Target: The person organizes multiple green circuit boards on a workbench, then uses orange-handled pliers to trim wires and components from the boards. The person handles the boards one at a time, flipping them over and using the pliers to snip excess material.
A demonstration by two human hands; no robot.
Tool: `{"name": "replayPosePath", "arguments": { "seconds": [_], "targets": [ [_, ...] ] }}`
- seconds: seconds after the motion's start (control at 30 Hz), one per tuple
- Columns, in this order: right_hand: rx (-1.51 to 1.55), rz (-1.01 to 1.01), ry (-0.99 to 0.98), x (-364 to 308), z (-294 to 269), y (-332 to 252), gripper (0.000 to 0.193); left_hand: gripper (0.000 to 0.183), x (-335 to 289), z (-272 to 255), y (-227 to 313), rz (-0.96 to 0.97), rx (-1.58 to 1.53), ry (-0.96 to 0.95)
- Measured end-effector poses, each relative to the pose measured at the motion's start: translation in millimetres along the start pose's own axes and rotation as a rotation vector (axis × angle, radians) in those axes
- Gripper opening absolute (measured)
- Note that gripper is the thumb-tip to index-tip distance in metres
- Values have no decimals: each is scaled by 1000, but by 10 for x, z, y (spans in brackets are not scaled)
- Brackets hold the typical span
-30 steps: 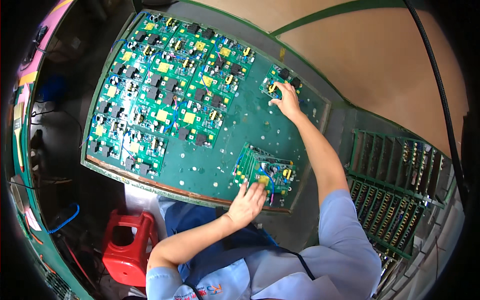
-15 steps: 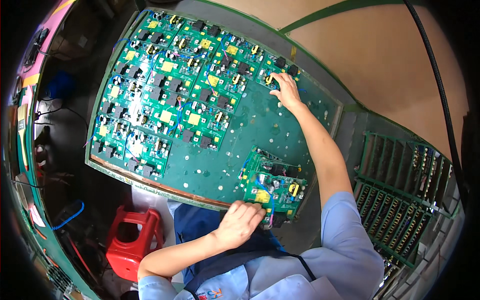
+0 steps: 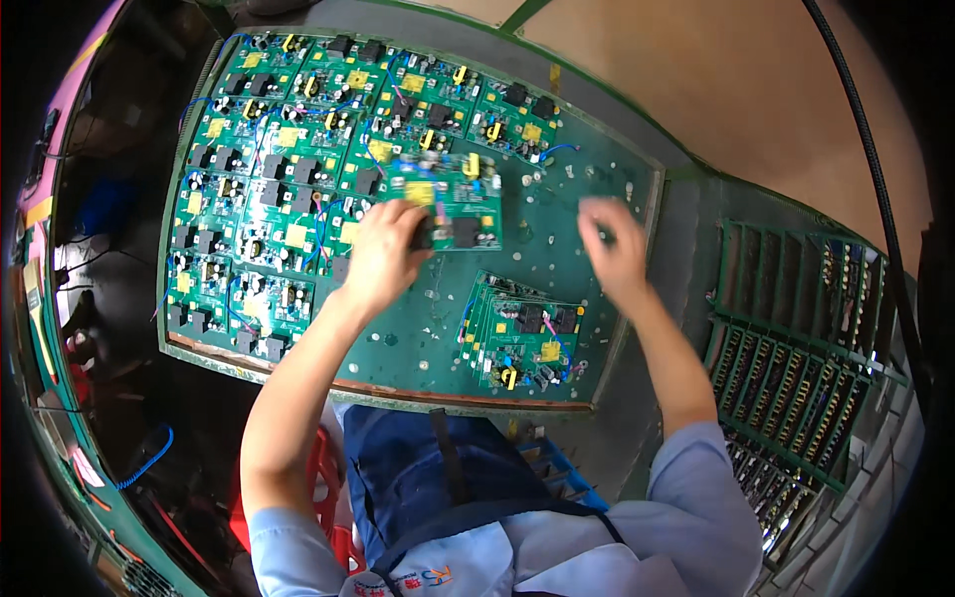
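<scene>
My left hand grips the near-left edge of a green circuit board with a yellow pad, black blocks and a blue wire. The board is blurred and held over the green tabletop, beside the laid-out boards. Over the right side of the tabletop, my right hand is smeared by motion; its fingers are loosely bent, with a gap at the thumb and nothing visible between them. At the near right lies a fanned pile of similar boards. Rows of circuit boards cover the left and far parts of the tabletop.
A raised wooden rim edges the tabletop. To the right stand green racks with slots. A red plastic stool is partly hidden behind my left arm. A brush lies on the left bench, and a black cable hangs at the right.
My left hand has lifted a board off the near-right pile and carried it forward and left. My right hand has left the far-right board and come back to the right. The view has shifted.
</scene>
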State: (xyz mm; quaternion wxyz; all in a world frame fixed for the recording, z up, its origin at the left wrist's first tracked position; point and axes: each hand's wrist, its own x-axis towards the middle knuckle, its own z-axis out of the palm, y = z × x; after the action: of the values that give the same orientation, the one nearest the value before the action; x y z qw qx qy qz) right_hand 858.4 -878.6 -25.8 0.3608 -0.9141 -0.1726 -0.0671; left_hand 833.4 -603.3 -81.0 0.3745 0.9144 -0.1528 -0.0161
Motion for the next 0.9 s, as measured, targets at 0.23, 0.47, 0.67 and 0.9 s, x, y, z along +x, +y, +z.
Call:
{"name": "replayPosePath", "arguments": {
  "seconds": [0.23, 0.47, 0.67, 0.9],
  "targets": [
    [-314, -120, -626, -1400, -111, -625, 54, 43, 556, 924, -13, 98, 32, -168],
    [-327, -132, -491, -1629, 37, -541, 29, 43, 586, 982, -19, 77, 308, -209],
    [-253, -107, -494, -1571, 23, -579, 26, 42, 540, 1004, -100, 81, 297, -219],
    [199, 271, -358, -1007, -584, -697, 33, 43, 598, 948, -99, 146, 298, -240]
  ]
}}
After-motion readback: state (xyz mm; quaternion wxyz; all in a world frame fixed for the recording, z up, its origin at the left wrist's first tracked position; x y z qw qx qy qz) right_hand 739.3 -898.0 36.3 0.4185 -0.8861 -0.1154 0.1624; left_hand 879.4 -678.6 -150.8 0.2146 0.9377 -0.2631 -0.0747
